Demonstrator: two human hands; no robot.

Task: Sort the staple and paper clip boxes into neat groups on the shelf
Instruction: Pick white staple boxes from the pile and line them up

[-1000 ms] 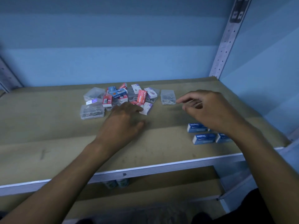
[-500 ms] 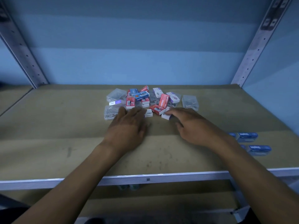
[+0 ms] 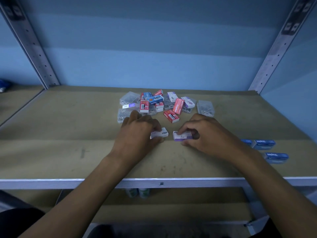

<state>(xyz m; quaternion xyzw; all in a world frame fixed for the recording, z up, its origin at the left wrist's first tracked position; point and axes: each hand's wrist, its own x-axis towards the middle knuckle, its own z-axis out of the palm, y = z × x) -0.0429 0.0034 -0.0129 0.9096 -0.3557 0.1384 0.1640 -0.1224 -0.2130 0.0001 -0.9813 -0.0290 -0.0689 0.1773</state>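
1. We see our left hand (image 3: 139, 133) low on the shelf (image 3: 68, 152), fingers curled over a small white box (image 3: 160, 133) with a barcode on its right end; whether it sits on the board or is lifted we cannot tell.
2. Our right hand (image 3: 204, 134) pinches a white-and-purple box (image 3: 181, 135), barcode at its left end, thumb underneath and fingers on top. The two boxes lie end to end with a small gap between them.
3. Behind both hands sits the unsorted pile (image 3: 159, 104). A red box (image 3: 178, 106) tilted on edge reads "Staples"; a blue box (image 3: 155, 100) on top reads the same.
4. Another red box (image 3: 171, 115) lies flat just in front of the pile, barcode up.
5. Clear plastic cases of metal clips mark the pile's edges: one (image 3: 205, 108) apart at the right, two (image 3: 126, 107) at the left.
6. Well to the right, near the shelf's front, three blue boxes (image 3: 265, 145) printed "Staples" are grouped, their lettering upside down to us.
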